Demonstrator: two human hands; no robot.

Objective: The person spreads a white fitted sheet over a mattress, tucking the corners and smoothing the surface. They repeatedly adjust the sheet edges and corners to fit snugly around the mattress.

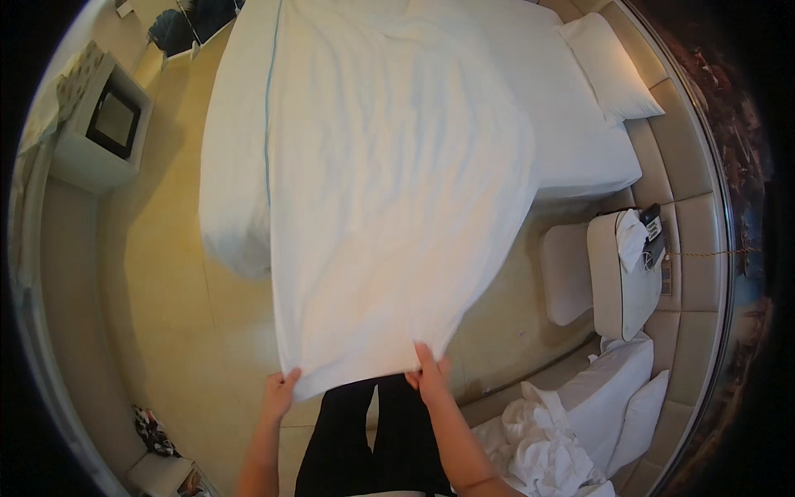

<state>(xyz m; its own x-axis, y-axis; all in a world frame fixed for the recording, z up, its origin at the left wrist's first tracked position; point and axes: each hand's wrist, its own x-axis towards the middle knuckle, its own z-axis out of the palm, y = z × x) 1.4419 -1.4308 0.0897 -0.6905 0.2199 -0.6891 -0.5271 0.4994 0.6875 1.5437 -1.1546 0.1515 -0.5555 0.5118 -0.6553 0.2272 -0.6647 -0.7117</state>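
A white bed sheet (372,248) stretches from the bed up front down to my waist. My left hand (281,391) pinches its near left corner, while my right hand (430,373) grips the near edge further right. Between the hands the edge hangs fairly taut before my black trousers. Folds run along the sheet where it lies over the bed (230,186), and its right side slants across the floor gap. A blue line (268,124) runs along the bedding at the left. The sheet hides much of the mattress.
A white pillow (612,68) lies at the padded headboard (695,168). Right, a nightstand (615,279) bears a telephone (651,223) and a crumpled white cloth (631,239). Rumpled white linen (546,447) and another pillow (640,422) lie at lower right. A white cabinet (74,152) stands left on the tiled floor (161,261).
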